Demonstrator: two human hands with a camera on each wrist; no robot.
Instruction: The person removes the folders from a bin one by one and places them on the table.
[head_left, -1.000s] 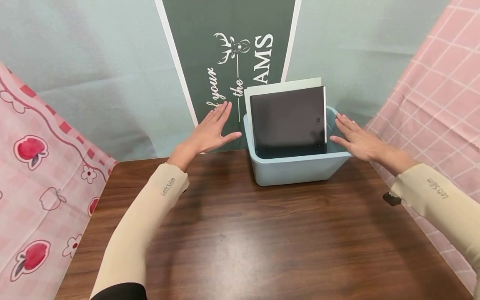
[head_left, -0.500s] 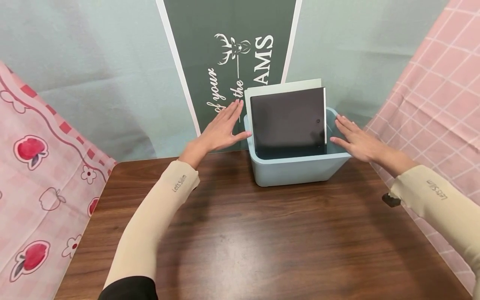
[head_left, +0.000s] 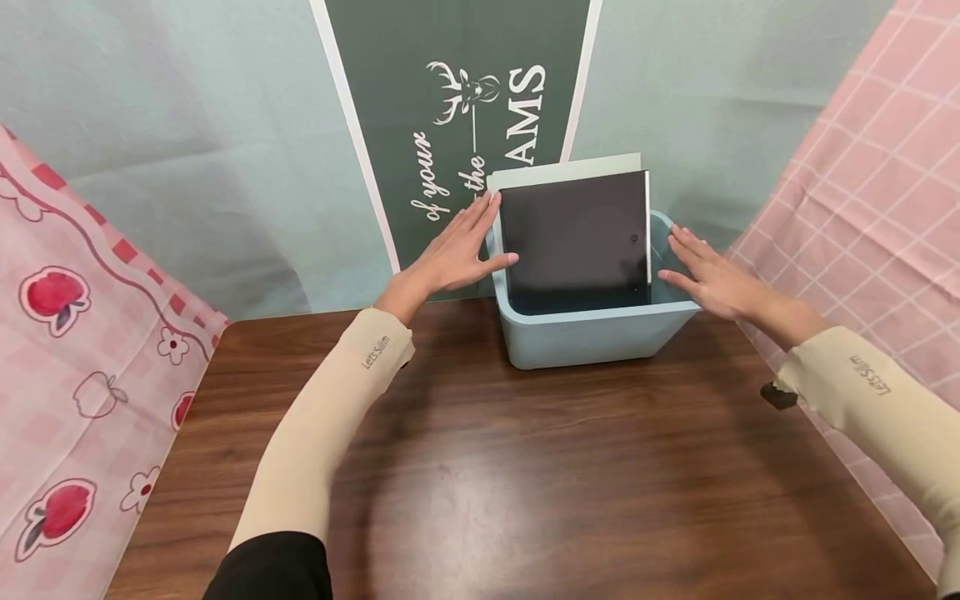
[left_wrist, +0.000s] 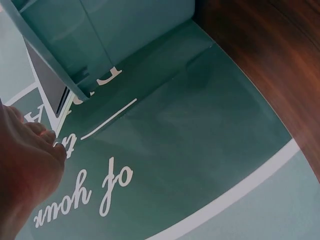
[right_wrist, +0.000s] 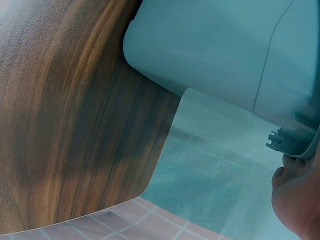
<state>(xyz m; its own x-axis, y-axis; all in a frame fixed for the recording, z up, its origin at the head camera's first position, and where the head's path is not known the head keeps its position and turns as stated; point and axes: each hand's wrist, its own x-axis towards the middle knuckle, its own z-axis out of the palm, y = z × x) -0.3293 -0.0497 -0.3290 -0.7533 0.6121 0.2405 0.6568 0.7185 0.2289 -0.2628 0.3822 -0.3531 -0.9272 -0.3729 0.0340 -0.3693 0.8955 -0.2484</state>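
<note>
A light blue plastic bin (head_left: 592, 337) stands at the back of the wooden table. Upright in it is a flat black rectangular panel (head_left: 573, 242) with a white right edge; its exact kind is unclear. Behind this rises a pale green-white sheet or board (head_left: 570, 173). My left hand (head_left: 461, 250), fingers straight and thumb spread, is at the bin's left side, overlapping the panels' left edge; contact cannot be made out. At the right rim lies my right hand (head_left: 712, 275), fingers extended; in the right wrist view its fingertips (right_wrist: 290, 162) meet the rim. The panels' lower parts are hidden inside the bin.
Brown wood tabletop (head_left: 465, 467) extends in front of the bin. A grey-green cloth with a dark lettered strip (head_left: 457, 42) hangs behind. Pink cloths hang on the left (head_left: 97, 358) and right (head_left: 885, 167), along the table's sides.
My left hand has moved right, from beside the bin to the panels' left edge. The right hand, bin and panels keep their places; the head view has shifted slightly.
</note>
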